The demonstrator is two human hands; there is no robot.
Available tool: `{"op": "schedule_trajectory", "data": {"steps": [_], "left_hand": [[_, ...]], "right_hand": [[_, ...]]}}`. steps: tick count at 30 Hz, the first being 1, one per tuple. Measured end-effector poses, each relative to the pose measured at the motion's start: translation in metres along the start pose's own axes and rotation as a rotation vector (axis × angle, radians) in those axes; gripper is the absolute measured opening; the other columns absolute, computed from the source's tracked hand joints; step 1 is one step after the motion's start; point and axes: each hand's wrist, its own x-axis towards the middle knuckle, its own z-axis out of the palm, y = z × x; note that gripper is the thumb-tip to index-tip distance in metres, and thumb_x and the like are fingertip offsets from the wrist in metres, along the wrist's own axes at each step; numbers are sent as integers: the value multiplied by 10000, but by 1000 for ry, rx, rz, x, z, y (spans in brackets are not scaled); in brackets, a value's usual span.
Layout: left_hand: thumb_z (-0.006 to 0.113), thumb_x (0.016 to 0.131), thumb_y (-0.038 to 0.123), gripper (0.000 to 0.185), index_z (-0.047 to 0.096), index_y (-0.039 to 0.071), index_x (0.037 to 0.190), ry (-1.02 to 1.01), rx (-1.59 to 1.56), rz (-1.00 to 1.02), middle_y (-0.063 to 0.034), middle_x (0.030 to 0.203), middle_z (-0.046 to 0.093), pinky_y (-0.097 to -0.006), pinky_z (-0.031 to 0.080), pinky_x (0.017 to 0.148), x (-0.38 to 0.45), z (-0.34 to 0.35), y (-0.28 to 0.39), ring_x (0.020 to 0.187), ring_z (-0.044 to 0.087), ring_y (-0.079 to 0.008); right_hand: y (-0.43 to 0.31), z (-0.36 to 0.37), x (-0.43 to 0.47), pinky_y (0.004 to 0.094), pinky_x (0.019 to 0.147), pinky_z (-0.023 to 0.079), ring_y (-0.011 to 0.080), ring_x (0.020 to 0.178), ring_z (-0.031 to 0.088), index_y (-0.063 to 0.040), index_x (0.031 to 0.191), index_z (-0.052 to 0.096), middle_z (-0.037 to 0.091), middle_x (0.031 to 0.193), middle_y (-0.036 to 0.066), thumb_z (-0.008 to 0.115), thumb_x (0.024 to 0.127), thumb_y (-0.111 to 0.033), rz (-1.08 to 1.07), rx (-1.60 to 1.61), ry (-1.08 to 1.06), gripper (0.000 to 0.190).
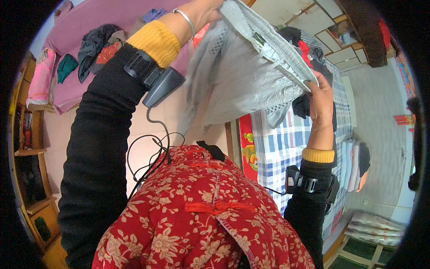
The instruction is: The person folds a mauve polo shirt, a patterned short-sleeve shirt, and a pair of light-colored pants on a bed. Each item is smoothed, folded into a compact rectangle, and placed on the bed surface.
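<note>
A light grey garment (248, 80) hangs stretched between my two hands, its ribbed waistband uppermost and its lower part blurred. My left hand (205, 13), with a silver bangle at the wrist, grips one end of the band near the top of the view; its fingertips are partly hidden by the cloth. At the other end, my right hand (320, 95) pinches the band between thumb and fingers. A small label shows inside the band. Dark dotted patterning runs along parts of the cloth.
Loose clothes (97, 47) lie on a pink-covered bed (67, 97) at left. A checked bedsheet (278, 141) at right bears more dark clothes (300, 107) and a stack of folded clothes (352, 164). A black cable (158, 121) hangs from the device on my left forearm.
</note>
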Motion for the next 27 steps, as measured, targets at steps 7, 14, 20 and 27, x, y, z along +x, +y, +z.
{"op": "schedule_trajectory", "data": {"steps": [7,14,20,27], "left_hand": [[552,828,3,108,648,-24,787,-254,176,154,-100,676,618,-376,474,501,7,-6,-9,572,597,-238],[633,802,119,123,631,35,892,-63,1014,616,-176,816,672,-399,513,655,-3,-22,-7,759,661,-305],[531,837,106,115,600,35,895,-245,1488,892,-215,869,650,-475,500,703,-22,-41,8,863,643,-391],[548,813,113,128,614,41,895,-133,1577,916,-212,877,655,-488,504,706,-27,-34,42,844,643,-399]], "right_hand": [[4,11,-25,236,789,471,92,835,606,-34,1102,657,675,970,6,669,836,-30,102,-123,-62,266],[13,12,-29,247,712,471,81,751,581,-17,1040,684,693,890,35,680,825,-101,-11,-667,-68,230],[17,4,-29,276,684,460,115,718,550,-23,987,620,639,792,58,589,867,-79,-184,-792,-4,136],[-15,-6,-23,289,734,468,133,799,572,-30,1042,611,648,884,49,562,889,-75,-346,-853,146,167]]}}
